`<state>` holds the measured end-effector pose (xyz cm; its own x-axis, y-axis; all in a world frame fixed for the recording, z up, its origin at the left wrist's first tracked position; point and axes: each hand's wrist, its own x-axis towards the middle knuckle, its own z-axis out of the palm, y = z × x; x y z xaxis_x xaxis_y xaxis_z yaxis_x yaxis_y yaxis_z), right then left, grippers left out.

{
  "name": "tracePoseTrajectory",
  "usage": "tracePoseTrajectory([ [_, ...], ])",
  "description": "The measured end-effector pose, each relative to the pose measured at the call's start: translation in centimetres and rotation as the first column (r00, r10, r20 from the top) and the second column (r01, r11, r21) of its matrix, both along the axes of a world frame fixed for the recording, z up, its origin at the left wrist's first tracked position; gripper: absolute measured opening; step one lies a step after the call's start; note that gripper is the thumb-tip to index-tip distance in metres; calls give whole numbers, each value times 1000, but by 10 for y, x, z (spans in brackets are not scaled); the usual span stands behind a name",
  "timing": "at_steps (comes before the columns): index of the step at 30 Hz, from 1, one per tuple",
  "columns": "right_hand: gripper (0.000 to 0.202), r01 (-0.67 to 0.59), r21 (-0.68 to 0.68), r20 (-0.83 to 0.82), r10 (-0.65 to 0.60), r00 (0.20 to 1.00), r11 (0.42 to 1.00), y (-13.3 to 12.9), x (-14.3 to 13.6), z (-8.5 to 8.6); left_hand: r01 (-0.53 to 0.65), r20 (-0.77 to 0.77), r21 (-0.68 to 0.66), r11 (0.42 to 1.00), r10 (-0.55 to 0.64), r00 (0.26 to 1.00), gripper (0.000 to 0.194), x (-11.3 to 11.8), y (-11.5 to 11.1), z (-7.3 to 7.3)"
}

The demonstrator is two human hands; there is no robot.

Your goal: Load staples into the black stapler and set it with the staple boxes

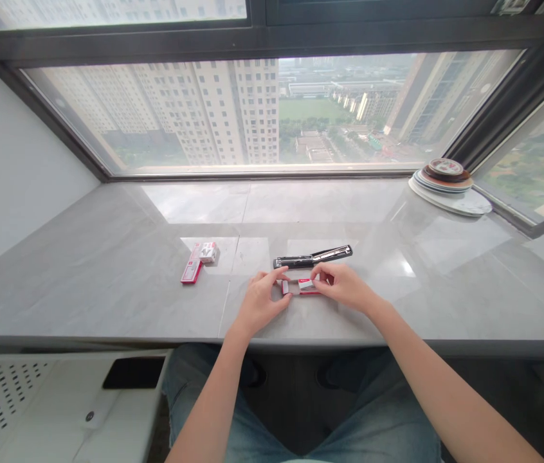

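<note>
On the grey marble counter lies a small red and white box (285, 287), with the thumb and fingers of my left hand (263, 299) closed around its left end. My right hand (342, 285) pinches a small red and white piece (305, 283) over the right part of the box; the fingertips partly cover it. Just beyond both hands rests a black stapler (296, 262), opened out, its metal inner channel showing on the right. Whether the piece touches the box is hard to tell.
To the left on the counter (108, 276) are a red and white box (191, 271) and a small white box (208, 252). Stacked plates (450, 186) stand at the back right by the window. A black phone-like object (134, 373) lies on a white surface (60, 411) at lower left.
</note>
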<state>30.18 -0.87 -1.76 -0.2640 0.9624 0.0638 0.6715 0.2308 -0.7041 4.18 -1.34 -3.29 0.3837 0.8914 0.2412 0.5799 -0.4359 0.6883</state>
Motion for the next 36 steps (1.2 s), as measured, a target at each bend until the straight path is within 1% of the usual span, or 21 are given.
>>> tracePoseTrajectory([
  [2, 31, 46, -26, -6, -46, 999, 999, -5, 7, -6, -10, 13, 17, 1000, 10, 1000, 62, 0, -1, 1],
  [3, 37, 48, -33, -7, -48, 999, 998, -7, 8, -8, -32, 25, 32, 999, 31, 999, 60, -1, 0, 1],
  [5, 45, 17, -25, -4, -17, 1000, 1000, -10, 6, -11, -105, 47, 49, 993, 103, 994, 46, 0, 1, -1],
  [7, 41, -15, 5, 4, 15, 1000, 1000, -12, 0, -11, -169, 52, 25, 985, 167, 985, 31, 1, 3, -4],
  [9, 35, -31, 24, 9, 31, 999, 999, -13, -8, -9, -187, 46, -16, 982, 187, 981, 26, 4, 3, -8],
  [12, 34, -49, 32, 21, 49, 999, 998, -15, -20, -3, -182, 62, -57, 982, 185, 981, 23, 6, 2, -13],
  [15, 44, -27, 48, 35, 25, 999, 998, -16, -28, 3, -210, 81, -72, 975, 215, 973, 23, 2, 6, -14],
  [17, 48, -22, 60, 42, 20, 999, 998, -16, -34, 5, -283, 66, -7, 959, 282, 957, 23, -4, 16, -12],
  [18, 45, -31, 66, 48, 28, 998, 997, -17, -37, 5, -315, 51, 44, 948, 312, 949, 28, -6, 23, -11],
  [19, 40, -45, 72, 53, 41, 998, 996, -18, -41, 5, -329, 32, 89, 940, 328, 944, 36, -8, 31, -10],
  [21, 30, -64, 83, 59, 59, 996, 994, -19, -48, 3, -294, -21, 123, 948, 299, 954, 50, -8, 47, -9],
  [22, 27, -65, 84, 57, 60, 997, 994, -20, -51, 2, -261, -48, 113, 959, 268, 962, 50, -7, 53, -10],
  [24, 25, -59, 76, 49, 56, 997, 995, -22, -54, 2, -208, -84, 82, 975, 214, 973, 37, -4, 59, -13],
  [26, 26, -39, 77, 35, 36, 999, 996, -20, -54, 4, -169, -92, 73, 983, 176, 980, 26, -1, 58, -17],
  [28, 28, 15, 113, 9, -16, 1000, 993, -15, -50, 8, -139, -83, 72, 988, 145, 986, 25, -1, 51, -21],
  [31, 29, 101, 171, -13, -100, 995, 980, 0, -43, 15, -108, -71, 65, 992, 113, 991, 25, -3, 41, -24],
  [33, 27, 97, 181, 12, -101, 995, 979, 12, -41, 17, -96, -67, 62, 993, 100, 993, 25, -4, 37, -24],
  [36, 25, 41, 164, 72, -53, 996, 986, 25, -44, 17, -92, -63, 69, 993, 96, 993, 26, -6, 36, -23],
])
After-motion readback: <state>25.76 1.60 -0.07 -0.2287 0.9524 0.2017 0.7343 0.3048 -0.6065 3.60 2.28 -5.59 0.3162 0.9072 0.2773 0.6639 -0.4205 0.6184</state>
